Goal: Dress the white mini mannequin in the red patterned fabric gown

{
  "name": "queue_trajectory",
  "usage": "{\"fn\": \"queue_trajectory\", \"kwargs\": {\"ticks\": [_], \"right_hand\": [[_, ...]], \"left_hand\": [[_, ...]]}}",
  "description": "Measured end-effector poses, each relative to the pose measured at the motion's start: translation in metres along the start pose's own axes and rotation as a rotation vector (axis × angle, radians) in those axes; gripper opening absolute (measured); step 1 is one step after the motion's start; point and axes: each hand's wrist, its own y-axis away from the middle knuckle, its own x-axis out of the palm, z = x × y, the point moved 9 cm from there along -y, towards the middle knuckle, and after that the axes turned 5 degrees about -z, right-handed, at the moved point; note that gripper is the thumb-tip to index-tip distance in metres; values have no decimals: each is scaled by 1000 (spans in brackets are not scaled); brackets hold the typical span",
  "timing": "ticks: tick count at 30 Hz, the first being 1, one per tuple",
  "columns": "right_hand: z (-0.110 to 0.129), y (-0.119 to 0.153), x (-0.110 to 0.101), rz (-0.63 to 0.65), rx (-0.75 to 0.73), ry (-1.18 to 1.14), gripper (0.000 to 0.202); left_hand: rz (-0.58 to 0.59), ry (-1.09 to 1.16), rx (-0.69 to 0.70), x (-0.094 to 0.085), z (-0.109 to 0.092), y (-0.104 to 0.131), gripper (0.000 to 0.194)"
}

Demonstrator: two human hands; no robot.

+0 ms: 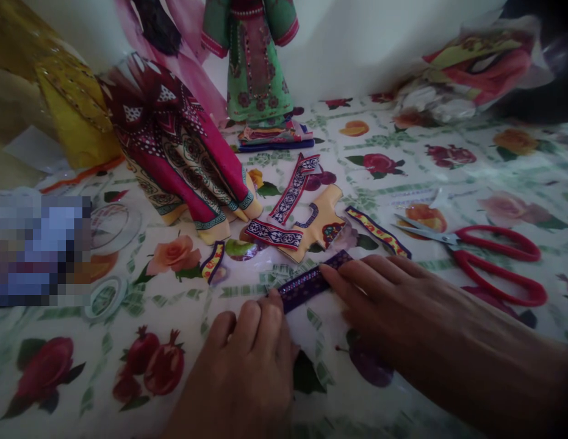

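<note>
A dark purple strip of trim (309, 285) with a glittering line along it lies slantwise on the table. My left hand (247, 360) has its fingers curled, with the fingertips pinching the strip's near left end. At the far right end, my right hand (393, 292) grips the strip between thumb and fingers. Just beyond it lie a tan cut-out piece (323, 219) with a flower patch, a red-edged navy and white ribbon (290, 192), and a shorter ribbon piece (274, 235). Yellow floral strips (377, 231) rest to either side.
Red-handled scissors (498, 250) lie partly spread at the right. Tape rolls (105, 297) sit at the left. Behind stand a maroon patterned garment form (174, 134) and a green dress (260, 73) above folded cloth (277, 135). A bundle in clear plastic (480, 73) is back right.
</note>
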Motion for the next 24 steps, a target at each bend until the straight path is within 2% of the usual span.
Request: {"fn": "queue_trajectory", "kwargs": {"ticks": [7,12,15,19,24], "right_hand": [[-2,-1,2,28,21,-20,39],[-8,-1,-9,21,48,-40,37],[-5,-4,-10,7,27,-60,42],[3,-9,3,21,-12,-88,51],[6,-10,15,50,5,-66,51]], "left_hand": [[32,-5,9,-1,-4,4,37],[-60,0,-59,-12,6,-1,32],[-108,25,-67,-16,6,-3,33],[-62,70,-96,-5,4,-3,43],[11,94,-81,8,0,-1,47]]}}
